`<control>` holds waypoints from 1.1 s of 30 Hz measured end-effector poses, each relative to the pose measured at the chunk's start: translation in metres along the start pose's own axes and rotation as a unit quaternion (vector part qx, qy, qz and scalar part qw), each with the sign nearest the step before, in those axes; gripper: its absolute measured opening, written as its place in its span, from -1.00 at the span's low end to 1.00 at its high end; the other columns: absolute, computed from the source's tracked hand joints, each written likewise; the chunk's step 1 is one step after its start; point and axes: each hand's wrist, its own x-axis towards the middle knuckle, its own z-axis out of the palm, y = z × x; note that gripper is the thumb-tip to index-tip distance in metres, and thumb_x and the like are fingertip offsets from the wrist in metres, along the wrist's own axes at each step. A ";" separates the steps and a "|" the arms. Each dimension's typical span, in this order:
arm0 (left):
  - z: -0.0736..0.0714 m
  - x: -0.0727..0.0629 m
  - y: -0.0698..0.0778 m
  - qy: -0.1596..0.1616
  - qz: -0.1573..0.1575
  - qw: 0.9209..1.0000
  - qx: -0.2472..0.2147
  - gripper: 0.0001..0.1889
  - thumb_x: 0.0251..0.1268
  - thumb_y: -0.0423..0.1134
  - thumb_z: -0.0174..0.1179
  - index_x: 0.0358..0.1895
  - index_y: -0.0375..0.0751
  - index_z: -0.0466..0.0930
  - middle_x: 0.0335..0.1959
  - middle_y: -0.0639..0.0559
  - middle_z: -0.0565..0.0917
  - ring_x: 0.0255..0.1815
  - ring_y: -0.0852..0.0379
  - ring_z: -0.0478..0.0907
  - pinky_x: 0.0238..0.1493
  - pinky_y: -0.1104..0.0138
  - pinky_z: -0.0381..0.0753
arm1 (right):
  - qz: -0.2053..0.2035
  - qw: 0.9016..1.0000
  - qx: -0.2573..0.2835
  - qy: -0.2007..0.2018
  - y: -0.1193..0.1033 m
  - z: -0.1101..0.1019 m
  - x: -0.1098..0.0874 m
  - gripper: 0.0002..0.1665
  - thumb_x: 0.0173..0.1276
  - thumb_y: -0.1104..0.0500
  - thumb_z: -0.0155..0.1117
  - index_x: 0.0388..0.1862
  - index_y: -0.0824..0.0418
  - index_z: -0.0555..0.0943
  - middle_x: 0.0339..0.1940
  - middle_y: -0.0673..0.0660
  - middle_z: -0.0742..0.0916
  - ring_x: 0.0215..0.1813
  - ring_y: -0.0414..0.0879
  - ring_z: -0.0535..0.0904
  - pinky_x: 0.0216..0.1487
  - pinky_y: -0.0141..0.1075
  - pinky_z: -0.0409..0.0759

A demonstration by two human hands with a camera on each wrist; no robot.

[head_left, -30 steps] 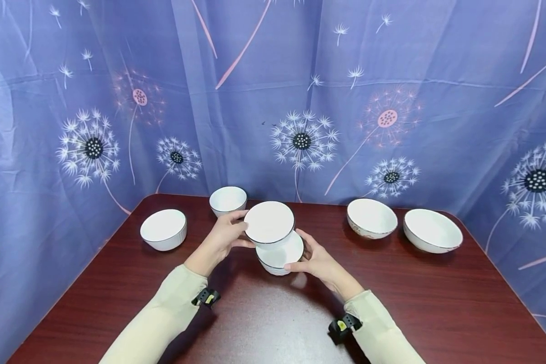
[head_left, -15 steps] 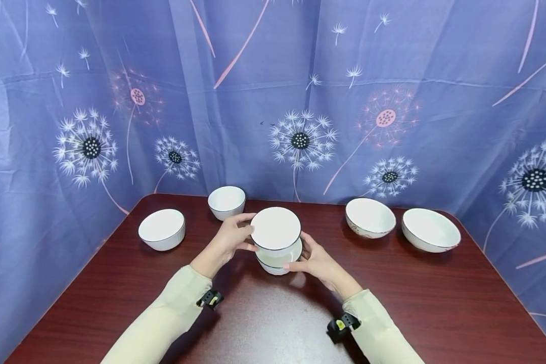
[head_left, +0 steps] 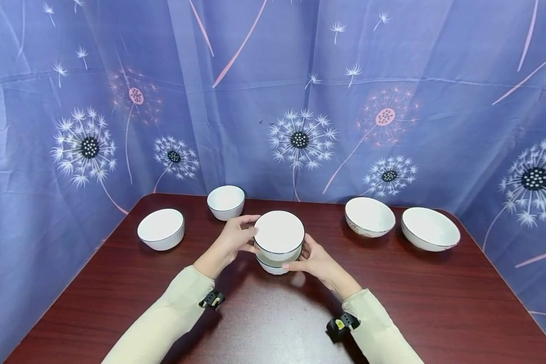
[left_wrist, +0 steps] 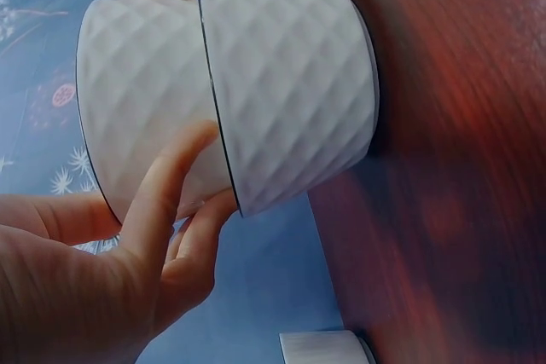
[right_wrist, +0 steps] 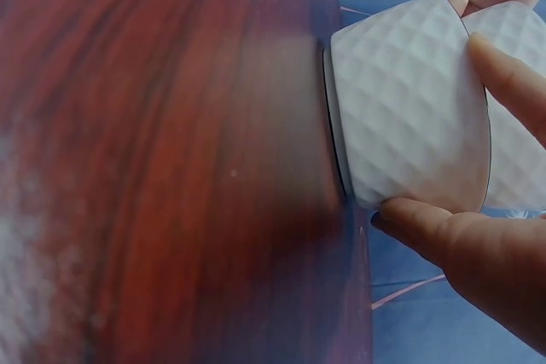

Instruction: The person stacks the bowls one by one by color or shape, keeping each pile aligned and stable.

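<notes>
Two white bowls with dark rims and quilted sides are together mid-table. My left hand (head_left: 231,239) grips the upper bowl (head_left: 279,232), thumb near its rim and fingers at its side. The lower bowl (head_left: 272,269) stands upright on the table, and my right hand (head_left: 319,265) holds it by the right side. In the left wrist view, the base of the upper bowl (left_wrist: 141,83) sits inside the rim of the lower bowl (left_wrist: 290,83). Whether it touches the bottom is hidden. The right wrist view shows my right thumb and a finger on either side of the lower bowl (right_wrist: 409,108).
A ribbed white bowl (head_left: 161,230) stands at the left of the brown table (head_left: 273,323), and another white bowl (head_left: 226,203) behind my left hand. Two wider bowls, one patterned (head_left: 370,217) and one farther right (head_left: 430,230), stand back right. A blue curtain (head_left: 255,101) hangs behind.
My left hand has moved the upper bowl right and down, from above and left of the lower bowl into its mouth. My right hand has stayed on the lower bowl.
</notes>
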 end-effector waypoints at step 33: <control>-0.001 -0.002 -0.003 0.009 -0.001 1.000 0.017 -0.58 0.31 -0.54 0.07 0.24 -0.42 0.45 -0.24 -0.22 0.48 -0.48 0.10 0.55 -0.48 0.24 0.73 | 0.003 1.000 0.008 0.000 0.000 0.000 0.000 0.16 0.02 0.40 0.49 0.52 0.21 0.04 0.39 0.26 0.37 0.42 0.09 0.25 0.46 -0.10 0.18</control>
